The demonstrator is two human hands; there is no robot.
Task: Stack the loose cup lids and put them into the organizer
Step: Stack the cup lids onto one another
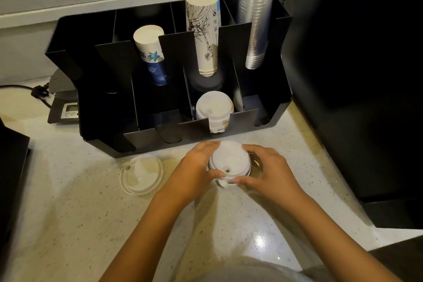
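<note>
A small stack of white cup lids (229,160) rests on the speckled counter just in front of the black organizer (109,103). My left hand (198,167) grips the stack's left side and my right hand (269,170) grips its right side, thumbs at the near rim. One loose translucent white lid (141,174) lies flat on the counter to the left of my hands. Inside the organizer, a stack of white lids (214,107) stands in a front compartment, directly behind the stack I hold.
The organizer's rear slots hold a blue-and-white paper cup stack (151,52), a tall printed paper cup stack (203,30) and clear plastic cups (257,25). A large black machine (357,75) stands at the right. A small scale (66,107) and cable lie left.
</note>
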